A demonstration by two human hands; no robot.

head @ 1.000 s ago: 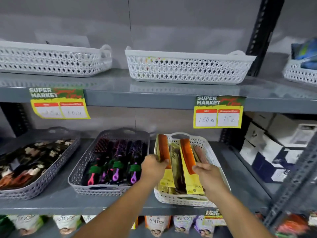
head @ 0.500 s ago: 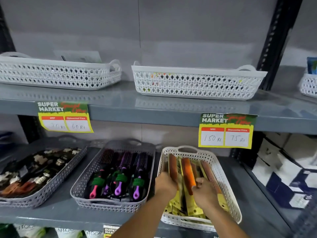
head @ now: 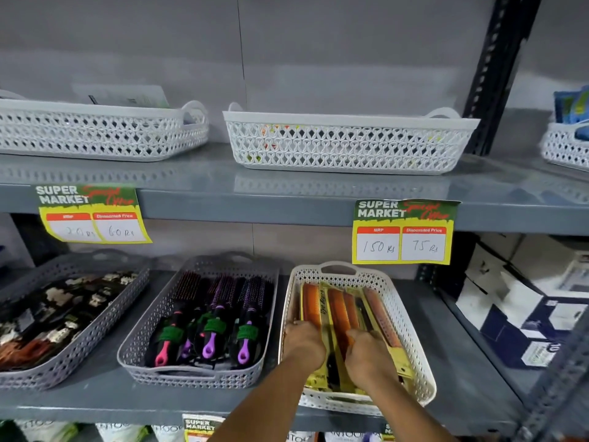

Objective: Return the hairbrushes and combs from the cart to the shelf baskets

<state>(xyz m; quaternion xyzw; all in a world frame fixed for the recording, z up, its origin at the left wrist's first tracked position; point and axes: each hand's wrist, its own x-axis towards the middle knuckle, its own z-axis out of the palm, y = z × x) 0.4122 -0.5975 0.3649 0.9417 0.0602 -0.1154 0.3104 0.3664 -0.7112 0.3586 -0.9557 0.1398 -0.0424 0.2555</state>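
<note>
Head view: both forearms enter from the bottom centre of the frame and reach up and forward into the white basket (head: 411, 317) at lower right of centre, on the lower shelf (head: 459, 387).

Left hand (head: 302, 342): palm down, knuckles toward the camera, fingers curled over the near ends of the packaged combs (head: 338, 314) on the left side of the basket. It is closed on the pack with the orange comb at far left; the fingertips are hidden under the hand.

Right hand (head: 366, 352): palm down, just beside the left hand, fingers bent and pressed onto the combs in the middle of the basket. Whether it grips a pack or only rests on the stack cannot be told.

Combs: brown and orange, on yellow cards, lying lengthwise in the white basket, side by side and overlapping.

Hairbrushes (head: 216, 317): in the grey basket (head: 140, 339) left of the white one, handles toward the camera, pink and purple ends, green bands.

Left grey basket (head: 79, 346), at left edge: holds dark, mixed items, too blurred to identify.

Upper shelf: two white baskets (head: 350, 145) with price tags (head: 404, 231) fixed to the shelf edge below them.
</note>
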